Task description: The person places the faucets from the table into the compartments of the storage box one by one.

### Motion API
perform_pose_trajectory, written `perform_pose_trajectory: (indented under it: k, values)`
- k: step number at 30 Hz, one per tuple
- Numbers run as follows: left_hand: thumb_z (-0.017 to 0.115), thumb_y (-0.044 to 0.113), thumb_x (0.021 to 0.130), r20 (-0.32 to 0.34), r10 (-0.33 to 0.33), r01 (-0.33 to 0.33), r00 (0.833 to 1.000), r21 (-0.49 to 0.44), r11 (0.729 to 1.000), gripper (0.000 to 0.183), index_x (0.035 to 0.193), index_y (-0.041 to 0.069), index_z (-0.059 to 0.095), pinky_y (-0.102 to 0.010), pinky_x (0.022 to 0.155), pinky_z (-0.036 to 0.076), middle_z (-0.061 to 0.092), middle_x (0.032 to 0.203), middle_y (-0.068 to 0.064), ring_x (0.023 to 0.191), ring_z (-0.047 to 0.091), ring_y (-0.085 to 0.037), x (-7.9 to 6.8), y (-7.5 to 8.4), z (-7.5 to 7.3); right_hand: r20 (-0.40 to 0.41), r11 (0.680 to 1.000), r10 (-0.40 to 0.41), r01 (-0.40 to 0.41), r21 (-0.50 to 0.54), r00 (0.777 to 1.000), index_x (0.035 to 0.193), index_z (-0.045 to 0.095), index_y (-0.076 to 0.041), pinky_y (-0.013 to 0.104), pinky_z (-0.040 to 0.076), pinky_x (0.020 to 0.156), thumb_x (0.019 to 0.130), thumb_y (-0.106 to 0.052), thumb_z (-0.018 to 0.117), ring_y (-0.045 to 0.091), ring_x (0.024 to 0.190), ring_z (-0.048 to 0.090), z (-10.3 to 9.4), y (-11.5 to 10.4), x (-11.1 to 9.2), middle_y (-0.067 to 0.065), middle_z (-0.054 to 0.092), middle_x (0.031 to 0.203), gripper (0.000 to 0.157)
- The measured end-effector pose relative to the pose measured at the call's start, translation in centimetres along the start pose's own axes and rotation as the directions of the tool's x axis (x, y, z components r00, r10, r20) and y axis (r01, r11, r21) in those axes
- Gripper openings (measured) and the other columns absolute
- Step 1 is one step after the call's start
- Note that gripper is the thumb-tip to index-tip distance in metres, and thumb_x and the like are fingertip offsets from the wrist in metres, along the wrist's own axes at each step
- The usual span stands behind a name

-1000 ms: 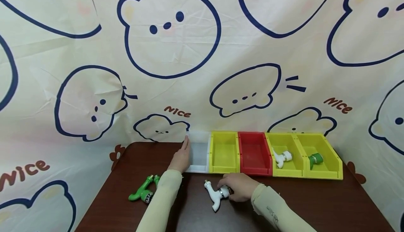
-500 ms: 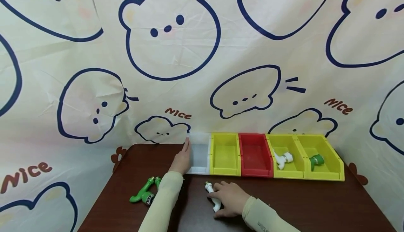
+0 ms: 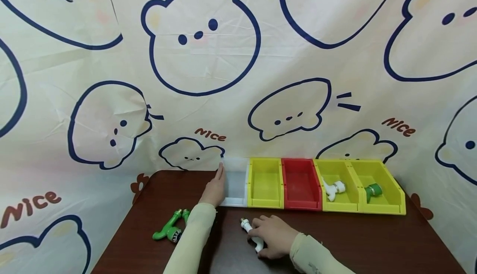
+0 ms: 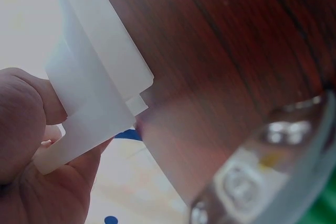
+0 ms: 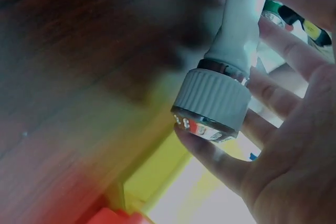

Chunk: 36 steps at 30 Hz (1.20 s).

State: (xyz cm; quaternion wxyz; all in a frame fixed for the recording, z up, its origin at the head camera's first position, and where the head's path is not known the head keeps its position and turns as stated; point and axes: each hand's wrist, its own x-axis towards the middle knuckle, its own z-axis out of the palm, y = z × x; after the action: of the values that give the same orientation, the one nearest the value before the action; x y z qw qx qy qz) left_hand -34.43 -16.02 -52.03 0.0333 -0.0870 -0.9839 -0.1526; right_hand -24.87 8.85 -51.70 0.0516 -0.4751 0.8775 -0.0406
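My left hand (image 3: 214, 189) grips the left wall of a whitish translucent bin (image 3: 235, 201). In the left wrist view, the thumb and fingers lie on either side of that bin's wall (image 4: 86, 72). My right hand (image 3: 276, 236) reaches over a white faucet (image 3: 246, 225) on the table, its fingers curled around it. The right wrist view shows the faucet's ribbed knob (image 5: 212, 95), with a fingertip at its end and other fingers along its side. In the head view the hand hides the knob. Two green faucets (image 3: 167, 226) lie left, one partly behind my left sleeve.
To the right of the whitish bin stand a yellow bin (image 3: 265, 203), a red bin (image 3: 302, 204) and two more yellow compartments (image 3: 384, 208). Another white faucet (image 3: 334, 188) and a green faucet (image 3: 373, 190) lie in those two. A patterned cloth (image 3: 208, 112) hangs behind the brown table (image 3: 357, 241).
My right hand has moved left from the knob side over the white faucet and now curls its fingers around it. The faucet has turned slightly. My left hand stays at the whitish bin.
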Motion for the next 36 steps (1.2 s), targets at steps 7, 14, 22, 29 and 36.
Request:
perform_pose_trajectory:
  k: [7,14,22,29,36]
  values:
    - [0.055,-0.014,0.095,-0.012,0.002,-0.002,1.000,0.010,1.000,0.073,0.161,-0.004,0.028,-0.030,0.054,0.041,0.019,0.173,-0.014,0.054,0.045,-0.017,-0.1,0.1,0.0,-0.048,0.995,0.046,-0.041,0.088,0.998,0.124,0.073,-0.035,0.040,0.052,0.092,0.085,-0.039,0.084,0.009,0.109,0.058,-2.5,0.6,-0.9,-0.010,0.064,0.117,0.040]
    - [0.053,-0.014,0.096,-0.018,-0.005,0.005,1.000,0.003,1.000,0.070,0.161,-0.004,0.029,-0.031,0.055,0.042,0.020,0.173,-0.014,0.055,0.045,-0.018,-0.1,0.1,0.0,-0.091,0.982,0.147,-0.134,0.129,0.985,0.128,0.071,-0.036,0.047,0.050,0.101,0.086,-0.035,0.082,0.016,0.116,0.057,-5.0,2.1,-2.0,-0.005,0.064,0.127,0.044]
    - [0.057,-0.015,0.093,-0.011,0.001,-0.001,1.000,0.016,1.000,0.073,0.160,-0.005,0.029,-0.031,0.056,0.042,0.020,0.173,-0.014,0.057,0.046,-0.017,0.0,0.2,-0.1,-0.125,0.960,0.251,-0.231,0.156,0.960,0.132,0.071,-0.032,0.049,0.048,0.104,0.082,-0.032,0.087,0.017,0.118,0.055,-6.8,4.4,-3.3,-0.002,0.063,0.130,0.053]
    - [0.056,-0.014,0.094,-0.017,0.006,-0.006,1.000,0.021,1.000,0.072,0.160,-0.005,0.030,-0.030,0.054,0.042,0.020,0.172,-0.015,0.055,0.045,-0.017,0.0,0.0,0.0,-0.152,0.929,0.353,-0.326,0.173,0.923,0.132,0.071,-0.028,0.052,0.046,0.109,0.080,-0.028,0.088,0.019,0.121,0.053,-7.9,6.7,-3.8,-0.003,0.063,0.129,0.055]
    - [0.057,-0.014,0.093,-0.006,-0.011,0.011,1.000,-0.011,1.000,0.075,0.162,-0.003,0.028,-0.030,0.054,0.040,0.019,0.173,-0.013,0.055,0.044,-0.017,-0.1,0.1,0.1,-0.162,0.876,0.473,-0.444,0.186,0.866,0.136,0.070,-0.031,0.057,0.046,0.110,0.078,-0.030,0.090,0.023,0.121,0.054,-8.2,9.7,-4.5,-0.001,0.063,0.132,0.061]
